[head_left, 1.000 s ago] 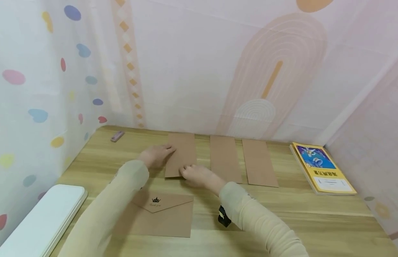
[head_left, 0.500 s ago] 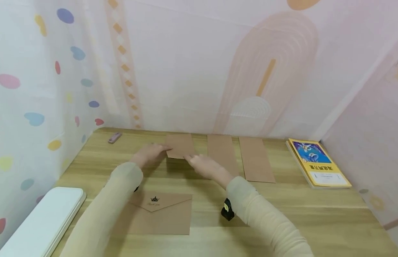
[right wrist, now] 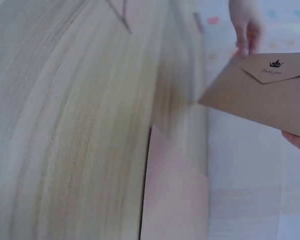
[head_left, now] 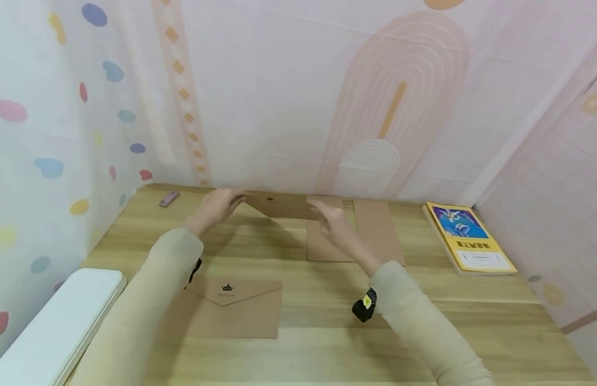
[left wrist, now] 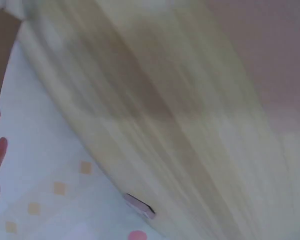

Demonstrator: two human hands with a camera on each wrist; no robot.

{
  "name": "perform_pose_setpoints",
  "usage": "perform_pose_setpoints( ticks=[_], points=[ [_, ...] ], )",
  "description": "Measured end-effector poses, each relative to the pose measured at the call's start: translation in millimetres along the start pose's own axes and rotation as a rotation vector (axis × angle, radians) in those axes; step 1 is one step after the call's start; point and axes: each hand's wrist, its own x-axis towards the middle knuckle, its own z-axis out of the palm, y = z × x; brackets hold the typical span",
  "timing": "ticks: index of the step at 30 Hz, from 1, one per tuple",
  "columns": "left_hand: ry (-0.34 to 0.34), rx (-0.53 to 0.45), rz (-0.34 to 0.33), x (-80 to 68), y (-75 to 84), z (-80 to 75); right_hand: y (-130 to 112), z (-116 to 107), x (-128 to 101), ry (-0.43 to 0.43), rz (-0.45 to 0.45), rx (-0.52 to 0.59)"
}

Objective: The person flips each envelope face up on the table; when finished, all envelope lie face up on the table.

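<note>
My left hand (head_left: 218, 206) pinches one end of a brown kraft envelope (head_left: 284, 206), raised off the table near the back wall. The right hand (head_left: 333, 222) holds its other end. A black crown print and pointed flap show on this envelope (right wrist: 275, 105) in the right wrist view, where fingertips (right wrist: 297, 142) grip its edge. A similar envelope (head_left: 245, 324) lies flap-up nearer me, partly behind the left sleeve. Two more brown envelopes lie plain side up at the back: one (head_left: 327, 241) below the right hand and another (head_left: 378, 230) beside it.
A yellow-covered book (head_left: 469, 238) lies at the right back. A white flat box-like object (head_left: 62, 327) sits at the left edge. One small pinkish bar (head_left: 169, 199) lies at the back left. Patterned curtains (head_left: 265, 96) rise behind the wooden table (head_left: 322, 354).
Both hands have lifted the leftmost back envelope off the table and tilted it up, so its flap side faces me. The right hand has shifted right to the envelope's other end.
</note>
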Motion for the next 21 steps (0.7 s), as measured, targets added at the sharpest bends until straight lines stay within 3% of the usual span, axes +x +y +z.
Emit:
perform_pose_setpoints(
  ticks=[3, 7, 10, 17, 21],
  points=[
    [-0.026, -0.104, -0.027, 6.3, 4.0, -5.2, -3, -15, -2, 0.068, 0.185, 0.128],
    [-0.03, -0.238, -0.045, 12.4, 12.5, -6.5, -12, -38, -5, 0.075, 0.484, 0.284],
    [-0.041, -0.33, -0.074, 15.7, 19.0, -5.5, -6, -44, -11, 0.082, 0.647, 0.365],
    [-0.188, -0.535, -0.143, 21.1, 34.2, -2.5, 34, -49, -42, 0.047, 0.863, 0.487],
    [-0.309, -0.592, -0.18, 23.3, 43.9, 2.5, 44, -60, -59, -0.08, 0.949, 0.601]
  ],
)
